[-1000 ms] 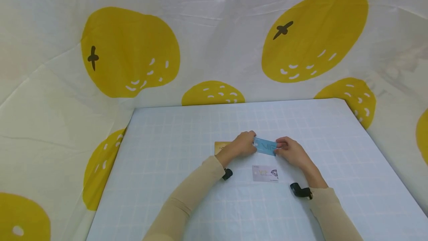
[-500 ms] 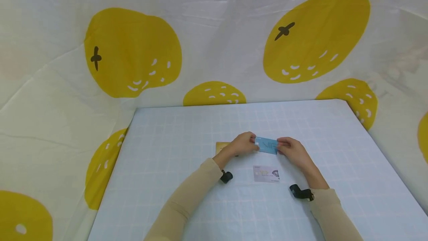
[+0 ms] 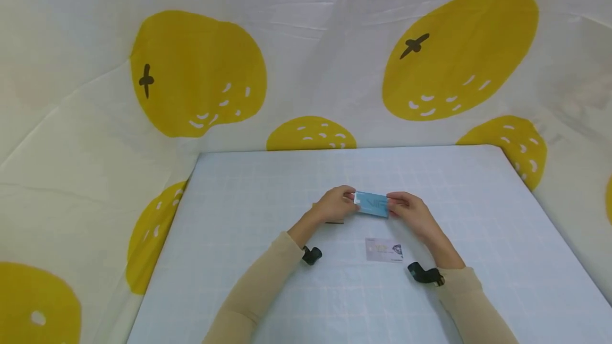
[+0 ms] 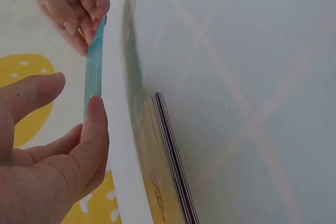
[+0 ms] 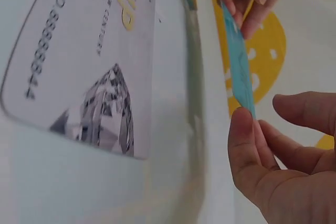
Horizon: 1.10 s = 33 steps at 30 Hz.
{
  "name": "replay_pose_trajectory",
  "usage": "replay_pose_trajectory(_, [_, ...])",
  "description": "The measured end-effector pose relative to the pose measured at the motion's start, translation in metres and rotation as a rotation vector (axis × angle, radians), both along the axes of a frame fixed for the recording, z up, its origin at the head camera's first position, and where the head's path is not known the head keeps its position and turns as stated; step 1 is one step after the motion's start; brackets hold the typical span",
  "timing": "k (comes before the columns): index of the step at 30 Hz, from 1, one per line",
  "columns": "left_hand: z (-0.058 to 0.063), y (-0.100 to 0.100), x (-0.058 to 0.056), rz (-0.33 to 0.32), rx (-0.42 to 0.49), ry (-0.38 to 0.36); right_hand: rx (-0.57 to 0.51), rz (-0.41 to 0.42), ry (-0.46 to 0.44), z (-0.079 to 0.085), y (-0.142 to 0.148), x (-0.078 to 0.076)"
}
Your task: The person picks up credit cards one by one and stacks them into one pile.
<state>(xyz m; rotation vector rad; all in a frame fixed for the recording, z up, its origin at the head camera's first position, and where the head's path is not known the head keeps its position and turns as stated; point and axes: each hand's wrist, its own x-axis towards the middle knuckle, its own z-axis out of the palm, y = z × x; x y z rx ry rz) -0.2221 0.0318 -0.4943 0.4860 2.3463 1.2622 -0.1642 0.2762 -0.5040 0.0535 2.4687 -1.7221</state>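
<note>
In the head view, my left hand [image 3: 336, 203] pinches the left end of a light blue plastic card [image 3: 372, 204] with "VIP" lettering. My right hand [image 3: 411, 212] pinches its other end, so the card is held up between both hands. Seen nearly edge-on in the left wrist view, the blue card [image 4: 94, 72] runs between the fingertips. A pale silver-lilac VIP card [image 3: 384, 250] lies on the table below; its diamond picture and number show large in the right wrist view. A stack of cards with a gold top [image 4: 160, 166] lies beneath my left hand, mostly covered in the head view.
The table [image 3: 258, 190] is covered with a pale blue checked cloth. Behind it hangs a white curtain [image 3: 330, 68] printed with yellow fruit. Black wrist cameras [image 3: 423, 274] sit at both sleeves.
Both hands have shifted left and slightly up with the blue card between them. The silver-lilac card stays where it lay, while the head view has drifted a little.
</note>
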Motion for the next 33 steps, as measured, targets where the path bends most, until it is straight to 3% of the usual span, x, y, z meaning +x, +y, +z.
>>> replay_pose_trajectory(9, [-0.001, -0.033, 0.003, 0.037, 0.041, -0.008, -0.076, 0.048, 0.011, -0.003, -0.024, -0.01])
replay_pose_trajectory(18, [-0.006, -0.069, 0.011, 0.092, 0.07, -0.014, -0.114, 0.118, -0.035, 0.0, -0.055, -0.014])
replay_pose_trajectory(33, [-0.006, -0.096, 0.015, 0.16, 0.045, -0.008, -0.112, 0.154, -0.025, -0.006, -0.084, -0.022])
